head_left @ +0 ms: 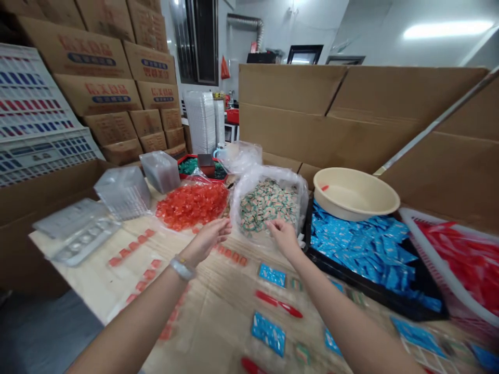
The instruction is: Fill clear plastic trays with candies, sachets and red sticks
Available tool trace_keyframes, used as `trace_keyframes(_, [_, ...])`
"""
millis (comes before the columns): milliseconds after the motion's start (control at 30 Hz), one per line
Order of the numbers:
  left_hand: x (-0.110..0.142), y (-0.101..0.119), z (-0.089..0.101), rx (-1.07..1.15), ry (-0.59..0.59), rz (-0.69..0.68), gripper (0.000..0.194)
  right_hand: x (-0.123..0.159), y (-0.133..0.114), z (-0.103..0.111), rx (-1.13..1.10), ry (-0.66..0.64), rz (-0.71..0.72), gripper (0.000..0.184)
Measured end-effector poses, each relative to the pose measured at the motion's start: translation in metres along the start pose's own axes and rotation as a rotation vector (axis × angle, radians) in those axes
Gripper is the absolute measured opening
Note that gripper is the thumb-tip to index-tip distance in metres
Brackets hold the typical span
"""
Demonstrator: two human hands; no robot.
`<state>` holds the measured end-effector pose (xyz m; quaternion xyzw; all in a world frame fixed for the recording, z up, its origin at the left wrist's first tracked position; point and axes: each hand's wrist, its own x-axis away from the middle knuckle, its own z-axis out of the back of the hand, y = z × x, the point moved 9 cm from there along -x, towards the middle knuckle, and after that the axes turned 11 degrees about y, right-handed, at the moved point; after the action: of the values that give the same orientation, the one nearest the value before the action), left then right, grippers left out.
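Observation:
My left hand (212,240), with a bracelet (182,268) at the wrist, hovers between a heap of small red-orange pieces (191,205) and a clear bag (236,208) of small green-and-beige packets (268,200). Its fingers point right, loosely bent and apart, and nothing shows in them. At the bag's near edge, my right hand (284,236) has thumb and fingers drawn together over the packets. Whatever lies between those fingertips is too small to make out. Below the hands, a row of orange pieces (232,255) lies on the table (210,306).
Blue packets (362,249) fill a black tray (374,291) under a cream basin (354,195). A basket (429,259) holds red items. Blue packets (268,332) and red plastic utensils (278,304) lie nearby. Clear plastic trays (120,192) stand left; cardboard boxes (89,57) rise behind.

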<state>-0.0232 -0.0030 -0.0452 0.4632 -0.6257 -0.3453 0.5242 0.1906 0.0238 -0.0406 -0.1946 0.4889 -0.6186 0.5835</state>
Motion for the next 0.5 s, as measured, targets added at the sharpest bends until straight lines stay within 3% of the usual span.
trace_keyframes(100, [0.038,-0.01,0.048,-0.279,0.082,-0.079,0.042,0.046,-0.009,-0.008,0.025,-0.045,0.023,0.022])
trace_keyframes(167, [0.067,-0.02,0.076,-0.452,0.178,-0.168,0.042,0.085,-0.029,-0.024,0.12,-0.136,0.156,0.023])
trace_keyframes(233, [0.095,-0.035,0.095,-0.59,0.254,-0.282,0.037,0.129,-0.048,-0.053,0.327,-0.302,0.321,0.031])
trace_keyframes(267, [0.108,-0.046,0.102,-0.648,0.268,-0.343,0.034,0.149,-0.053,-0.071,0.473,-0.4,0.369,0.028])
trace_keyframes(367, [0.136,-0.081,0.115,-0.793,0.243,-0.544,0.023,0.179,-0.06,-0.107,0.768,-0.487,0.382,0.022])
trace_keyframes(500, [0.151,-0.105,0.118,-0.912,0.124,-0.795,0.029,0.174,-0.057,-0.13,0.961,-0.489,0.346,0.027])
